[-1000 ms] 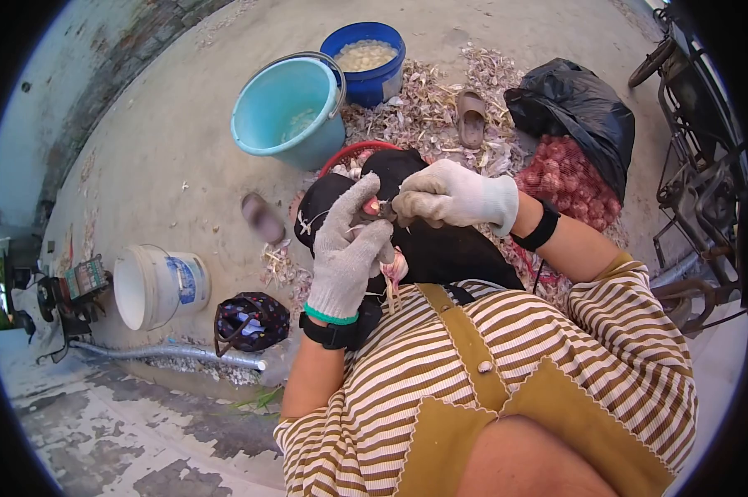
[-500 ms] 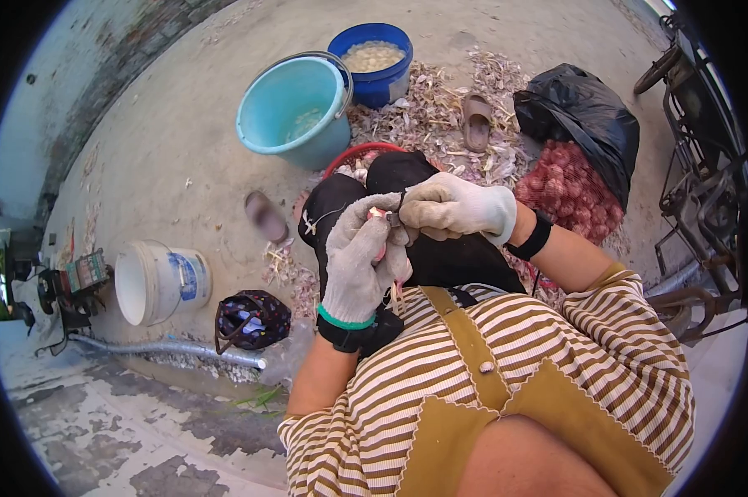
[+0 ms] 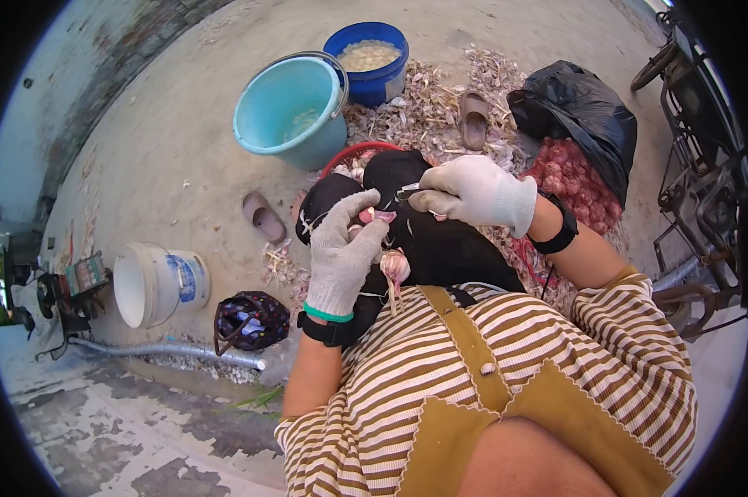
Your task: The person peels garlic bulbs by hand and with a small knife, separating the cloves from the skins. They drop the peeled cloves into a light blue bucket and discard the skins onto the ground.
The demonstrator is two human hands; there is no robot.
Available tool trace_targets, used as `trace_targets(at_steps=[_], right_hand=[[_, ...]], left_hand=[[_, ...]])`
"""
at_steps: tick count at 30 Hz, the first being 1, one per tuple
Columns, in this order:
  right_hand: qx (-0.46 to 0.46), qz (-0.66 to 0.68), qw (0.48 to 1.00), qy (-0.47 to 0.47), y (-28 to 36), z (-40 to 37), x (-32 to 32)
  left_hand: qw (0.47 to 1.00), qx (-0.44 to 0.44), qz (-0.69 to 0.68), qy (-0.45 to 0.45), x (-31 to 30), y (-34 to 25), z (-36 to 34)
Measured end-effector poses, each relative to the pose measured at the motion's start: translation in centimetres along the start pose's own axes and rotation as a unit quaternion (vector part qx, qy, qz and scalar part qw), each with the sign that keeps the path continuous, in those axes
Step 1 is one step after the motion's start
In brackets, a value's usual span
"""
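Garlic clove (image 3: 377,215), long axis roughly sideways, narrow end apparently pointing right

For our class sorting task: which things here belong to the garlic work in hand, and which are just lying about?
Likely part of the work:
garlic clove in the left hand
small metal tool in the right hand
red basket
blue bucket of pale cloves
turquoise bucket
red mesh garlic bag

Apparently just lying about:
slippers
patterned bag
white bucket
silver pipe
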State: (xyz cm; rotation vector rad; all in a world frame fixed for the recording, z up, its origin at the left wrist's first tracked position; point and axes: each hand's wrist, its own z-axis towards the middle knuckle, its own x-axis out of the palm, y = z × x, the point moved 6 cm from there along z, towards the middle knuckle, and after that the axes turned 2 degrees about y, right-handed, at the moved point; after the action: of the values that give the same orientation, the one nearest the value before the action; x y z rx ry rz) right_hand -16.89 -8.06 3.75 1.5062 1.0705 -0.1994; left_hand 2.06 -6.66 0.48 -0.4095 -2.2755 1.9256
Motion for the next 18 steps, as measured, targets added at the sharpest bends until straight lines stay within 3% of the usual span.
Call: trace_targets(at_steps=[2,7,9,12,16,18], right_hand=[[-0.046,-0.148,0.988,-0.016,1.6,-0.3,-0.3],[-0.061,-0.193,0.979,0.018,3.0,-0.1,-0.2],[-0.101,-0.232,0.967,0.008,3.0,0.2,0.2],[-0.1,-0.246,0.964,0.021,3.2,0.4,0.1],[-0.103,-0.272,0.956,0.027,3.2,0.6,0.1],[-0.154,-0.231,0.96,0.021,3.1,0.5,-0.1]], left_hand=[[1.0,0.006,0.02,0.004,0.0,0.4,0.3],[0.988,0.084,0.131,0.01,0.2,0.6,0.4],[0.961,0.186,0.203,0.007,0.6,-0.7,0.3],[0.917,0.248,0.311,0.009,1.1,-2.4,0.0],[0.895,0.296,0.333,0.007,1.2,-2.6,-0.1],[0.905,0.304,0.298,0.032,1.1,-2.3,-0.1]])
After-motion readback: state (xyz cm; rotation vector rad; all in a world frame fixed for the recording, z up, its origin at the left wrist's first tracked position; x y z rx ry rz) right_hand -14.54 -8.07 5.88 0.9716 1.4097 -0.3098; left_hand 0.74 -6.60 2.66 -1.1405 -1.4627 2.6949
